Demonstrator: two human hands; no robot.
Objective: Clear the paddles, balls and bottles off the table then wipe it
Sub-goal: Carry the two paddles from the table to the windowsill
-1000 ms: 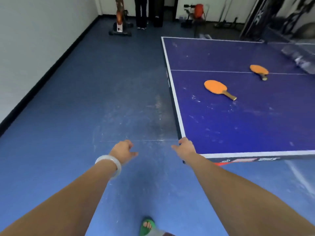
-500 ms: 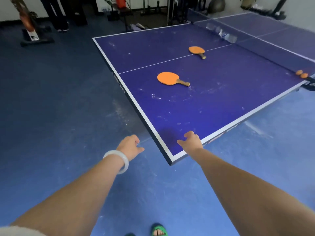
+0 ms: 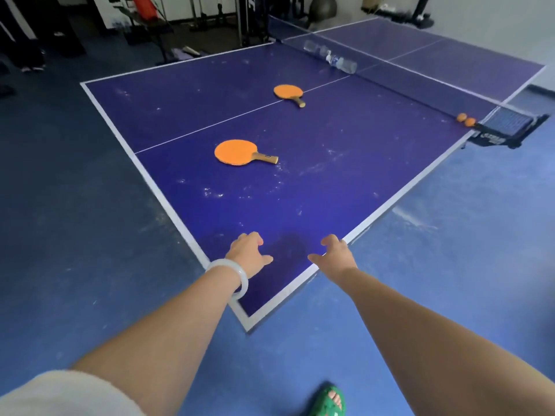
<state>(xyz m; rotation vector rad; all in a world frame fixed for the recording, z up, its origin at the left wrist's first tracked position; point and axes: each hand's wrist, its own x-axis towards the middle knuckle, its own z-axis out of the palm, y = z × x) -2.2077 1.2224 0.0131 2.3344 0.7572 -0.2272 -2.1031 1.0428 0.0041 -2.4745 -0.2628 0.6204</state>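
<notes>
Both hands reach over the near corner of the blue surface [image 3: 330,190] at the lower middle of the frame. The left hand [image 3: 247,253] wears a pale bangle [image 3: 232,276], the right hand [image 3: 335,256] sits by the white edge line, and the fingers of both are loosely spread, holding nothing. The near paddle [image 3: 237,152] lies flat mid-frame with the far paddle [image 3: 289,92] above it, two orange balls [image 3: 465,119] sit at the right edge beside the net clamp [image 3: 507,130], and clear bottles [image 3: 333,59] lie along the net at the upper middle.
</notes>
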